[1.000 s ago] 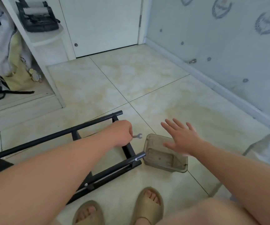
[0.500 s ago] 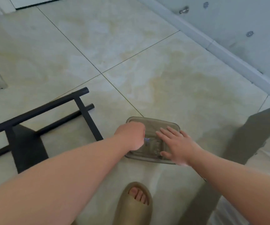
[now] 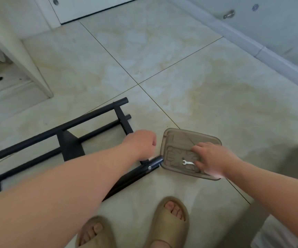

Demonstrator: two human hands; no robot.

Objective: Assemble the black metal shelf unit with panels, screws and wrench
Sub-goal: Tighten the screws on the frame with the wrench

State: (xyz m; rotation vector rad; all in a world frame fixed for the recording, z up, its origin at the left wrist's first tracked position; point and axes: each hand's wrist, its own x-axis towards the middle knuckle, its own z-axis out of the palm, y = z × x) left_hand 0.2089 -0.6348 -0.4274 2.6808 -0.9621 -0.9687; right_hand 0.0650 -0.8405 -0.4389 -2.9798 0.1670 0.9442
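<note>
The black metal frame point(image 3: 91, 115) is lying on its side on the tiled floor point(image 3: 207, 90), stretching from the left edge of the frame toward the centre. Its nearer tube is ending just beside the clear brown tray point(image 3: 189, 131), with a screw point(image 3: 149, 167) showing near that end.

The left hand point(image 3: 141, 145) is sitting right of centre, directly over the frame's short crossbar point(image 3: 122, 116). Its grip is curled under. I cannot tell whether the fingers are closing round the bar or holding nothing, since the back of the hand is hiding them.

The right hand point(image 3: 211, 158) is reaching into the tray at centre right. Its grip is spread, the fingers point(image 3: 195, 149) lying nearly straight on the tray's bottom. The small silver wrench point(image 3: 188, 162) is lying flat inside the tray, with its right end meeting the thumb tip and its open jaw pointing left.

Two feet in tan sandals point(image 3: 169, 222) are standing at the bottom centre.
</note>
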